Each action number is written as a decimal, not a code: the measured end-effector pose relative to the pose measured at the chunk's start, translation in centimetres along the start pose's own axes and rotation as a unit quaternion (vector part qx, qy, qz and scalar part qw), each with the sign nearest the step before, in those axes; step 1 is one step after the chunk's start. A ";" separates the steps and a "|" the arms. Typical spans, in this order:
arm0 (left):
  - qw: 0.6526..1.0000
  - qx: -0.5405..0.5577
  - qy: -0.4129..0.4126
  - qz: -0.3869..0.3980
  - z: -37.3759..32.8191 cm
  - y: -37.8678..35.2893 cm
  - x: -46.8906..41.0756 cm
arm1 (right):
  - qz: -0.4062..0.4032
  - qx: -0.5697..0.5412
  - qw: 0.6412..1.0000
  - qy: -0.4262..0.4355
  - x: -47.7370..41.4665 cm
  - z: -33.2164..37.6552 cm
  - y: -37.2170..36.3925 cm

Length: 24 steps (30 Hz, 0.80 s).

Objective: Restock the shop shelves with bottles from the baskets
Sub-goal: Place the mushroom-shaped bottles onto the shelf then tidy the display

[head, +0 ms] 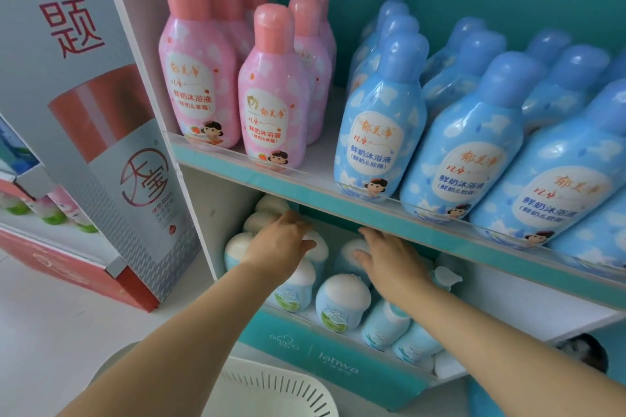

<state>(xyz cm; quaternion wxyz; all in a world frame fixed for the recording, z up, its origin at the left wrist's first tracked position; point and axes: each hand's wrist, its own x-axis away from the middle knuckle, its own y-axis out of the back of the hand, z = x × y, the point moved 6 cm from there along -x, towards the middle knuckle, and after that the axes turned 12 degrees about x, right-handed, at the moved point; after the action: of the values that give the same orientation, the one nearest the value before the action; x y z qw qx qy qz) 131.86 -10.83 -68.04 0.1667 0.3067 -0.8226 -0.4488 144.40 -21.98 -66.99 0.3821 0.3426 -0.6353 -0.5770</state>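
both hands reach under the upper shelf into the lower one, palms down. left hand (281, 244) is curled over the top of a white-capped bottle (318, 244) in the back rows, thumb on the near side of its cap and fingers bent past it; the fingertips are hidden behind the hand, so whether the grasp is fully closed cannot be told, though the hand plainly touches the cap. right hand (389, 259) lies flatter, fingers together and stretched toward the shelf's back, resting on or just above another white cap (352, 252); it grips nothing that shows.

lower shelf (325, 360) has a teal front lip and holds short pale-blue bottles with round white caps, several upright at the left and front, such as one near the edge (340, 301), and a few lying tilted at the right (384, 327).

upper shelf (305, 188) carries pink bottles (271, 101) at the left and rows of blue bottles (381, 125) to the right, all upright behind a clear rail.

white slotted basket (271, 389) sits below the forearms at the bottom edge, near the shelf's foot.
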 end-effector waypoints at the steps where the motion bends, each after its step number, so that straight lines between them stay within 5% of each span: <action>1: 0.999 -0.018 0.008 0.033 -0.2 -0.3 -0.6 | 0.012 -0.010 1.000 -0.017 -0.5 -0.5 -0.5; 7: 0.986 -0.045 0.049 0.155 -0.2 -2.3 -3.1 | 0.102 -0.061 0.992 -0.051 -2.0 -0.8 -2.9; 24: 0.991 -0.011 0.051 0.121 0.0 -2.8 -2.3 | 0.097 -0.027 0.993 0.055 -1.4 0.6 -3.8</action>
<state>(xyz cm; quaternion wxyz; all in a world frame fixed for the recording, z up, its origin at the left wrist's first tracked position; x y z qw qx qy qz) 134.61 -10.43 -70.36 0.2651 0.2252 -0.8392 -0.4181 144.54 -20.80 -70.88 0.4798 0.3003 -0.6279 -0.5342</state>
